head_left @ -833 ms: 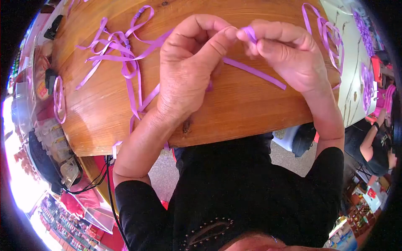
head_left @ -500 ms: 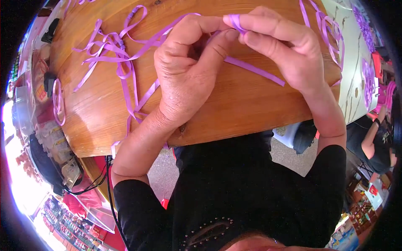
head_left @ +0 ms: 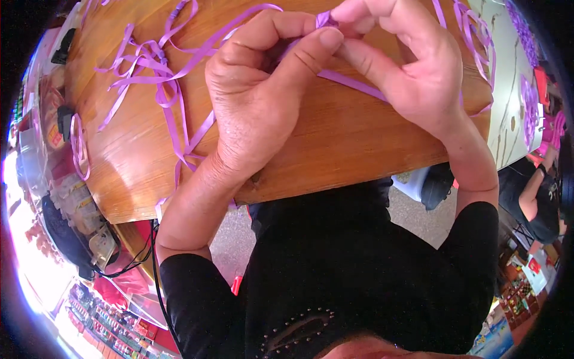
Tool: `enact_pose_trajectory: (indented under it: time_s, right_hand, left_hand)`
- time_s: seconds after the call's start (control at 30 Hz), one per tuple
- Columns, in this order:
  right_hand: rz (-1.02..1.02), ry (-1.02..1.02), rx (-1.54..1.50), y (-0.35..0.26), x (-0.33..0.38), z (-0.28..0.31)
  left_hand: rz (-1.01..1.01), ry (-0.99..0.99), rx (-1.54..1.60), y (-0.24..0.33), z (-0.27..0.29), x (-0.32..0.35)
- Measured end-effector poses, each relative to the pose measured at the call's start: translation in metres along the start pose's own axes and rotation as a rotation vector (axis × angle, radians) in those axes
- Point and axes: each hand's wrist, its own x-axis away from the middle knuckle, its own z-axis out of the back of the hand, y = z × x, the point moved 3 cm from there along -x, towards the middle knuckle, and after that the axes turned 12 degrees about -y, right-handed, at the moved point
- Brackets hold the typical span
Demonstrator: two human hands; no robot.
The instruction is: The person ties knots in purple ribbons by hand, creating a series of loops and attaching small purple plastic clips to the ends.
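Observation:
Over the far part of the wooden table, my left hand [head_left: 257, 102] pinches a narrow purple ribbon [head_left: 323, 20] between thumb and forefinger. A small fold of it stands up beyond the thumb tip. My right hand [head_left: 424, 72] meets it there, its forefinger and thumb tips closed at the fold; the left thumb partly hides that contact. One ribbon tail [head_left: 353, 82] slants out below the right hand. More of the ribbon runs behind the left hand. To the left lies a loose tangle of purple ribbon [head_left: 160, 78] with small knotted or braided parts.
The wooden table [head_left: 335, 155] has a curved near edge close to my body. Ribbon loops [head_left: 475, 45] hang at its right, beside a white marbled surface [head_left: 505, 102]. A ribbon loop [head_left: 79, 146] lies at the left edge. Another person's arm [head_left: 535, 185] shows far right.
The ribbon loop over my right forefinger is now a small fold at the left fingertips. My right fingers have arched and drawn slightly up. The left hand sits a little farther left.

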Motion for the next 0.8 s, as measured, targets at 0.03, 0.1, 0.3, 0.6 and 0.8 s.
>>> enact_pose_trajectory:
  time_s: [0.03,0.1,0.3,0.6,0.8]
  right_hand:
    - [0.508,0.060,-0.067,0.025,-0.011,-0.003]
    - [1.020,0.107,-0.143,0.017,-0.003,0.002]
    - [0.054,-0.148,-0.157,-0.008,0.005,0.011]
    - [0.331,0.082,0.528,-0.026,0.013,0.005]
    - [0.365,-0.049,0.601,-0.028,0.011,0.009]
  left_hand:
    - [0.033,-0.070,0.111,0.002,-0.005,-0.001]
    - [0.071,-0.125,0.220,0.001,-0.004,-0.002]
    - [0.120,-0.083,0.298,0.003,-0.005,0.001]
    - [0.229,-0.074,0.177,0.004,-0.001,0.001]
    - [0.340,-0.131,-0.060,0.001,0.005,-0.001]
